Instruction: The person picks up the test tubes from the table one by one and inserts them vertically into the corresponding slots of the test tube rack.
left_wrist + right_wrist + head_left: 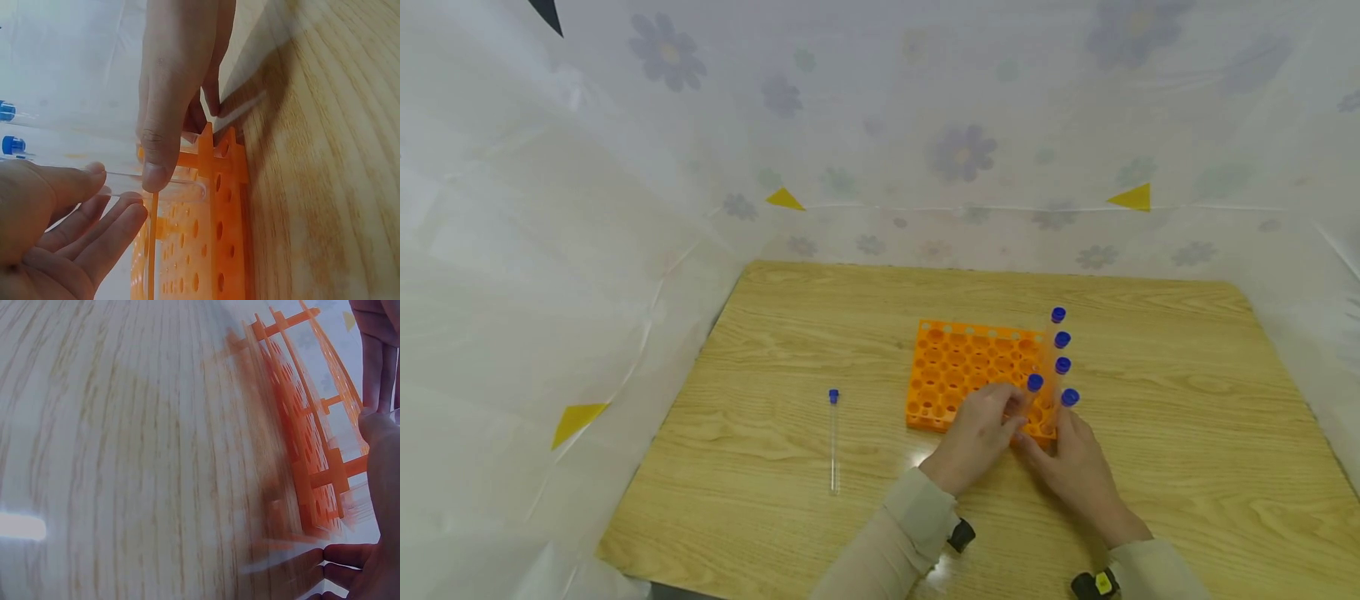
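Note:
An orange test tube rack [955, 367] lies on the wooden table. My left hand [977, 433] pinches a clear test tube [184, 189] between thumb and fingers near the rack's front right corner. Its blue cap [1035, 382] points up, and in the left wrist view its rounded bottom sits below the rack's top plate. With my right hand [1078, 467] I hold the rack's right end, thumb at the front edge and fingers round the side. Several blue-capped tubes [1063, 365] stand in a row along that right end.
Another blue-capped test tube [834, 442] lies on the table, left of the rack. White flower-patterned sheeting [962, 158] hangs behind the table [775, 333] and along its sides, with yellow triangles [1131, 198] on it.

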`<state>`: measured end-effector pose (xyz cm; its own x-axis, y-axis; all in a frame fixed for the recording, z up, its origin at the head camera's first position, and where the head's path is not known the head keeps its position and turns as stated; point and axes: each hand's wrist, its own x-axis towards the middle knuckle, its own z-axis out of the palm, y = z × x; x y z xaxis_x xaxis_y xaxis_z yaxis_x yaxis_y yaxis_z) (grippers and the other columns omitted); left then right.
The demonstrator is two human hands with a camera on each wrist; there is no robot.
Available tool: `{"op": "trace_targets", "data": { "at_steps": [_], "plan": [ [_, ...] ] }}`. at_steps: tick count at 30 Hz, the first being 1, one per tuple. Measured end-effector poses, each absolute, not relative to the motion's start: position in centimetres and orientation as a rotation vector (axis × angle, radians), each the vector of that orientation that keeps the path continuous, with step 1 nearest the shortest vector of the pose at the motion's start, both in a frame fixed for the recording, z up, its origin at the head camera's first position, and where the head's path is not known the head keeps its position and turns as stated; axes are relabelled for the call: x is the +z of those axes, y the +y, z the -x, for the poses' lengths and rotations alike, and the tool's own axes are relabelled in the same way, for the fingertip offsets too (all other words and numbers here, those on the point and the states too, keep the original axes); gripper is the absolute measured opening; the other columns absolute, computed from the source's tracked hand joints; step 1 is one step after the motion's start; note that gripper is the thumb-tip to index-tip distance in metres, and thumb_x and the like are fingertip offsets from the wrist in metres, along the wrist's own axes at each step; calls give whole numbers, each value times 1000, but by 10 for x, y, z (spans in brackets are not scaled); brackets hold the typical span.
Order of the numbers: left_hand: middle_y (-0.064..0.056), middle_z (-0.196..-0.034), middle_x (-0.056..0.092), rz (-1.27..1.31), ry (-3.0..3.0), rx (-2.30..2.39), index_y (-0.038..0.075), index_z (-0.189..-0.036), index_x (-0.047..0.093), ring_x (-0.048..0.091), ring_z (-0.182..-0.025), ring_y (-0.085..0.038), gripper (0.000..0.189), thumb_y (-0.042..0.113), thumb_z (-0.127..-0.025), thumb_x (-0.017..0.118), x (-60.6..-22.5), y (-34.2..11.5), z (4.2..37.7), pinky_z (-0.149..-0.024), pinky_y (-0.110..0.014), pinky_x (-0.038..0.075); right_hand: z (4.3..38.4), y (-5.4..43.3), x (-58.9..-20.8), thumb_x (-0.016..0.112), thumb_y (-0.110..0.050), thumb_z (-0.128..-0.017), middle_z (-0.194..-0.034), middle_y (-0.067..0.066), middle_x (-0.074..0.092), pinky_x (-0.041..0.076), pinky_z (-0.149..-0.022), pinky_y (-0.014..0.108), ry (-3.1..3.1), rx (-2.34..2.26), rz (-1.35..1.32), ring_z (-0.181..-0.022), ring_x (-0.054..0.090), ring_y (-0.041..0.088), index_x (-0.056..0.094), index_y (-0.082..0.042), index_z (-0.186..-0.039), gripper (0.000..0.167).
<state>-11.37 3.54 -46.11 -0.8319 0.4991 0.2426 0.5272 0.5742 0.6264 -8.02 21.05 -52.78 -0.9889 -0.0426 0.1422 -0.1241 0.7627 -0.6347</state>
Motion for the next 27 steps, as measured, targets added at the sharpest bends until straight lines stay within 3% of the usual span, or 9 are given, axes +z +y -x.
{"op": "trace_targets", "data": {
  "at_steps": [4, 10, 19, 27],
  "plan": [
    [1, -109, 68, 884, -2765, -1144, 10, -115, 63, 64, -97, -4, 20, 16, -96, 66, -463, 35, 114, -79, -4, 47, 81, 211, -529, 64, -47, -94, -141, 31, 48, 39, -100, 66, -2848, 1028, -126, -126, 47, 50, 12, -11, -160, 92],
    [1, -111, 67, 858, -2786, -1210, 11, -118, 62, 64, -100, -5, 23, 16, -95, 67, -465, 34, 114, -80, -4, 46, 81, 210, -530, 64, -46, -94, -139, 31, 49, 39, -100, 65, -2842, 1021, -122, -125, 49, 50, 15, -8, -159, 90],
    [1, -125, 61, 723, -2872, -1316, 13, -132, 55, 59, -115, -9, 39, 25, -97, 65, -458, 18, 115, -93, -18, 50, 81, 210, -526, 61, -52, -94, -148, 32, 41, 34, -104, 68, -2906, 1071, -85, -132, 41, 52, 10, -8, -160, 94],
    [-7, -128, 61, 562, -2780, -1462, 11, -133, 55, 59, -116, -21, 39, 16, -96, 65, -451, -17, 118, -94, -30, 53, 82, 211, -525, 52, -61, -95, -153, 35, 30, 28, -109, 69, -2998, 1058, -25, -137, 32, 54, -3, -5, -159, 101]
  ]
}}
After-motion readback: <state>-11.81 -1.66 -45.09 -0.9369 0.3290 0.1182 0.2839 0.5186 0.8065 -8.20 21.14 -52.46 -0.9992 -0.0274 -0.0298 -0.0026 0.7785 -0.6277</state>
